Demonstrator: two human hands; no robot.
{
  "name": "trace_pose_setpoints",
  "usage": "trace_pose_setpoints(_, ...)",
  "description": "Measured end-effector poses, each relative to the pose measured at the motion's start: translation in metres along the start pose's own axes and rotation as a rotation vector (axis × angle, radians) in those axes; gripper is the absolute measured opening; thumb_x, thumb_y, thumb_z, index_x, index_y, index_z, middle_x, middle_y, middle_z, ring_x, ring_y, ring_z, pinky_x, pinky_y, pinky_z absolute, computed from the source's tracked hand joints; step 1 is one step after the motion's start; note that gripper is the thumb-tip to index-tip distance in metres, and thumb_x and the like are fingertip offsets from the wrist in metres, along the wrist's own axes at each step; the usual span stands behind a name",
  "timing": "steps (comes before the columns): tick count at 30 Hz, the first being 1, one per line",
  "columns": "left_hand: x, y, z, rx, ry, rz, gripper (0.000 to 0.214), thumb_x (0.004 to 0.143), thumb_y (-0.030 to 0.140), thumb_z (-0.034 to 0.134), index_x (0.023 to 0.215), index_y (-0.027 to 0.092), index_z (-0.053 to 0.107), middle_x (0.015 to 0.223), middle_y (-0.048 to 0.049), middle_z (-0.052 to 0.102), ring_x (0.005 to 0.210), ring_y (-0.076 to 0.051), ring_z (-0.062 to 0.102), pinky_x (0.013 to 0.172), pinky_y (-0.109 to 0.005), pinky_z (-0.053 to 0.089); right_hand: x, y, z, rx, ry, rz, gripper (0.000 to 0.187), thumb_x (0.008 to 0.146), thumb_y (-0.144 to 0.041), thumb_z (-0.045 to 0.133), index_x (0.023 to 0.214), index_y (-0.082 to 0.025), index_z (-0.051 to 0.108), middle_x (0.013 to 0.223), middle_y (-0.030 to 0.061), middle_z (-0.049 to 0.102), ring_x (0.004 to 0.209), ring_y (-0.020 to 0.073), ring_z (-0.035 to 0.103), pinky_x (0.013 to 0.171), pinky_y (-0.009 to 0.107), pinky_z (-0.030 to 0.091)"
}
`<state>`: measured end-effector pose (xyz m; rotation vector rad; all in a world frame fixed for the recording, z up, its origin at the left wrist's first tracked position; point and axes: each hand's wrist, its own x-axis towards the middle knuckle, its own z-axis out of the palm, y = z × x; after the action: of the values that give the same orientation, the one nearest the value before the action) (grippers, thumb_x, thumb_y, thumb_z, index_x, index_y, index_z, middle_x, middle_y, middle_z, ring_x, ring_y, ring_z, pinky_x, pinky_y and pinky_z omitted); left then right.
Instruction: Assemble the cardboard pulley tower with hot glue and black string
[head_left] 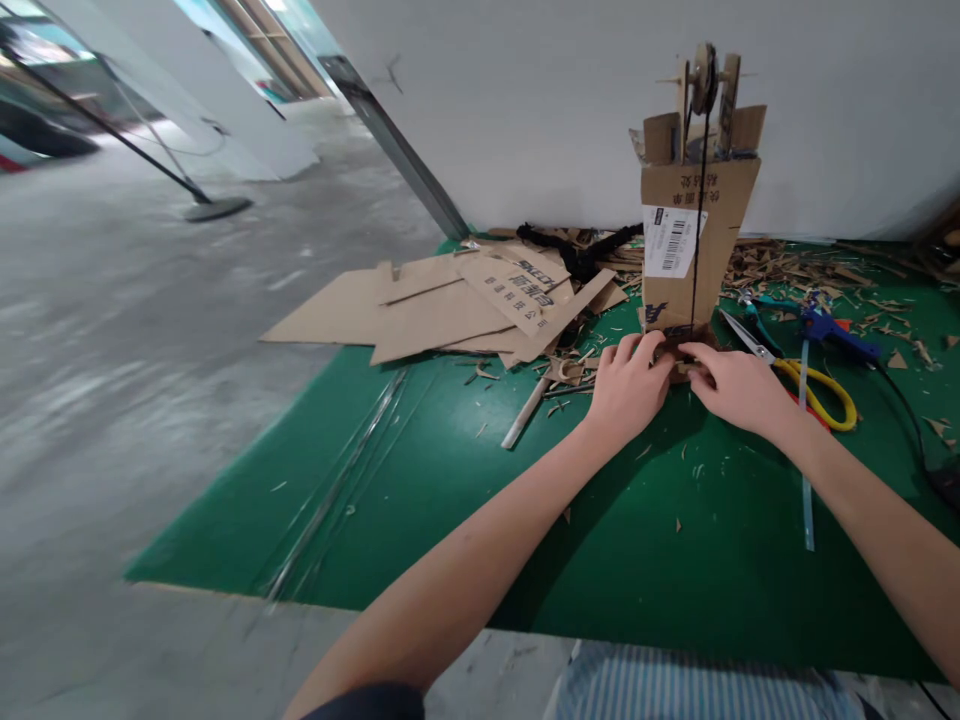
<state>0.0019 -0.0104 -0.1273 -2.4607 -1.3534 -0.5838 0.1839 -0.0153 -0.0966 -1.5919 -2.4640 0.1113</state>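
Note:
A tall cardboard tower (671, 295) stands upright against the white wall, with a printed label (671, 242) on its front. At its top a cardboard pulley wheel (705, 80) sits on a thin stick between two uprights. Black string (698, 250) runs from the wheel down the front to the base. There my left hand (628, 388) has its fingers bent together around something dark and small. My right hand (739, 385) faces it from the other side, index finger and thumb curled in at the same spot. What lies between my fingers is mostly hidden.
Flat cardboard sheets (442, 305) overhang the left side of the green table (480, 530). Black fuzzy material (581, 258) lies behind them. Yellow-handled scissors (821, 385), a blue glue gun (840, 335) and a clear glue stick (807, 500) lie right. Cardboard scraps (817, 270) litter the back.

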Motion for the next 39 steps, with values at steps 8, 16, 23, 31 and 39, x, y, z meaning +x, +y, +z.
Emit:
trace_pose_setpoints(8, 0.000, 0.000, 0.001, 0.050, -0.007, -0.007, 0.018, 0.091, 0.021, 0.051, 0.102, 0.021, 0.065, 0.131, -0.0085, 0.057, 0.115, -0.029, 0.051, 0.081, -0.043, 0.047, 0.007, -0.005, 0.000, -0.060, -0.073, 0.026, 0.038, 0.091, -0.026, 0.040, 0.124, -0.024, 0.059, 0.091, 0.0079, 0.073, 0.075, 0.0226, 0.066, 0.059, 0.029, 0.039)
trace_pose_setpoints(16, 0.000, -0.001, 0.000, 0.028, -0.018, -0.020, 0.021, 0.093, 0.020, 0.048, 0.106, 0.023, 0.065, 0.132, -0.0087, 0.057, 0.116, -0.029, 0.050, 0.083, -0.043, 0.046, 0.001, 0.001, 0.007, -0.039, -0.018, -0.007, 0.043, 0.093, -0.027, 0.039, 0.133, -0.026, 0.055, 0.105, 0.0067, 0.074, 0.083, 0.0229, 0.069, 0.061, 0.030, 0.042)
trace_pose_setpoints(23, 0.000, -0.001, 0.001, 0.036, 0.005, -0.021, 0.021, 0.094, 0.022, 0.047, 0.104, 0.022, 0.065, 0.130, -0.0080, 0.059, 0.115, -0.028, 0.051, 0.081, -0.042, 0.046, -0.009, 0.001, 0.013, -0.225, -0.016, -0.063, 0.053, 0.095, -0.027, 0.035, 0.147, -0.022, 0.043, 0.111, 0.0092, 0.074, 0.075, 0.0220, 0.069, 0.056, 0.031, 0.041)
trace_pose_setpoints(31, 0.001, -0.004, 0.000, 0.037, 0.013, -0.019, 0.019, 0.094, 0.022, 0.047, 0.102, 0.021, 0.065, 0.129, -0.0082, 0.059, 0.115, -0.028, 0.052, 0.080, -0.042, 0.046, -0.016, 0.001, 0.015, -0.336, 0.030, -0.197, 0.052, 0.097, -0.022, 0.030, 0.147, -0.015, 0.044, 0.122, 0.0124, 0.069, 0.078, 0.0196, 0.068, 0.053, 0.030, 0.036)
trace_pose_setpoints(39, 0.001, -0.006, 0.004, -0.001, 0.001, -0.047, 0.021, 0.095, 0.022, 0.045, 0.102, 0.022, 0.065, 0.129, -0.0072, 0.059, 0.115, -0.026, 0.052, 0.081, -0.042, 0.047, -0.017, -0.001, 0.013, -0.335, -0.079, -0.178, 0.056, 0.098, -0.024, 0.026, 0.153, -0.016, 0.032, 0.126, 0.0143, 0.066, 0.085, 0.0214, 0.068, 0.054, 0.029, 0.040)
